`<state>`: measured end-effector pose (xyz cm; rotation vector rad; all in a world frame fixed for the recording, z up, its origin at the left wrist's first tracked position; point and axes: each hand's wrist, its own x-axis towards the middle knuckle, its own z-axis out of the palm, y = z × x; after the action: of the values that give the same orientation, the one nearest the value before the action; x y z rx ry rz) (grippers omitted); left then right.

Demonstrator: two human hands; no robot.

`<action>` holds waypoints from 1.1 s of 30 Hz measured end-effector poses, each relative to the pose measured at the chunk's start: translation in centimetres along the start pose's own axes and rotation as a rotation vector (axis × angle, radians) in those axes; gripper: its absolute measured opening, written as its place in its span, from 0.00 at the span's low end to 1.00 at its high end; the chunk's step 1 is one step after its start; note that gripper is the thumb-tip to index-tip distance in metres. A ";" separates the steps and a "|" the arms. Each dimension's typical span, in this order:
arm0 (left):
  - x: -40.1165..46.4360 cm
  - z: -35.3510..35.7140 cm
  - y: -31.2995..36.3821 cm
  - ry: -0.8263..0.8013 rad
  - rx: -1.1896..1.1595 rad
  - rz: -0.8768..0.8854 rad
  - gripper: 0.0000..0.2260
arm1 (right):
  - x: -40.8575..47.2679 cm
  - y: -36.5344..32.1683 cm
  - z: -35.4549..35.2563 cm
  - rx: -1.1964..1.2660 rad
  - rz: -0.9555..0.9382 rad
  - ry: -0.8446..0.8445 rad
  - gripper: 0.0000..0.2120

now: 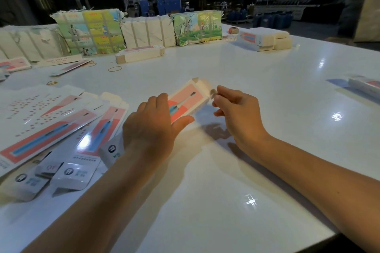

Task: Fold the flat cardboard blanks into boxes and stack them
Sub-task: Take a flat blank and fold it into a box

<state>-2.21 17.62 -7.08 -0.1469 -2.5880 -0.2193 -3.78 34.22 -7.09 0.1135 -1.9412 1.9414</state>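
A white and pink box (pixel 188 100) printed with a blue toothbrush hovers just above the middle of the white table (pixel 246 72). My left hand (pixel 152 127) grips its near end, thumb under and fingers over the top. My right hand (pixel 236 111) pinches a blurred white flap at the box's far right end. The top flaps at the far end stand open. A fan of flat blanks (pixel 61 121) with the same pink and blue print lies spread on the table to the left.
Banded bundles of printed card (pixel 90 31) and white card (pixel 148 31) line the far edge. A stack of flat blanks (pixel 139 54) lies before them, another white stack (pixel 265 39) at far right. Rubber bands (pixel 115 69) lie loose. More boxes (pixel 364 86) sit at the right edge.
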 end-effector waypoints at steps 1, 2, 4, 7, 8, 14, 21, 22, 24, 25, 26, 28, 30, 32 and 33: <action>0.0 0.0 0.0 0.002 0.003 0.002 0.37 | -0.1 0.0 0.1 0.004 0.008 -0.027 0.15; 0.0 0.0 0.1 0.004 0.006 0.007 0.37 | -0.2 0.0 0.2 -0.002 0.017 -0.049 0.18; -0.1 0.0 0.3 0.005 -0.004 0.016 0.37 | -0.3 0.1 0.2 -0.026 0.012 -0.079 0.18; -0.2 -0.1 0.5 -0.015 -0.014 0.029 0.37 | -0.1 0.1 -0.1 -0.059 -0.003 -0.071 0.13; -0.2 -0.1 0.6 -0.021 -0.007 0.039 0.37 | -0.1 0.1 -0.2 -0.065 0.003 -0.067 0.11; -0.7 -0.5 0.9 -0.061 0.028 0.102 0.38 | 0.0 0.4 -0.4 -0.167 0.046 -0.168 0.24; -1.0 -0.7 1.1 -0.067 0.058 0.117 0.37 | -0.4 0.0 -0.1 -0.152 -0.005 -0.154 0.15; -1.0 -0.7 1.1 -0.067 0.046 0.116 0.37 | -0.4 0.0 -0.1 -0.148 -0.005 -0.152 0.16; -1.0 -0.7 1.1 -0.073 0.021 0.118 0.37 | -0.3 0.1 0.0 -0.142 -0.010 -0.152 0.17; -1.0 -0.7 1.2 -0.077 0.014 0.120 0.38 | -0.4 0.1 0.1 -0.138 -0.010 -0.156 0.17; -1.0 -0.7 1.2 -0.074 0.007 0.123 0.39 | -0.3 0.1 0.0 -0.130 -0.007 -0.164 0.17; -0.9 -0.6 1.2 -0.060 -0.015 0.128 0.40 | -0.2 0.0 0.1 -0.112 0.012 -0.178 0.16; -0.8 -0.6 1.1 -0.039 -0.024 0.133 0.39 | -0.1 0.0 0.1 -0.145 0.011 -0.192 0.16; -0.6 -0.5 1.0 -0.033 -0.011 0.125 0.39 | 0.2 0.1 0.1 -0.304 -0.057 -0.159 0.13; -0.5 -0.4 1.0 -0.029 -0.014 0.115 0.40 | 0.3 0.0 0.0 -0.363 -0.095 -0.113 0.10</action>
<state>-1.44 18.46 -6.87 -0.3047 -2.5972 -0.1952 -4.09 34.29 -7.02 0.2130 -2.2831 1.5237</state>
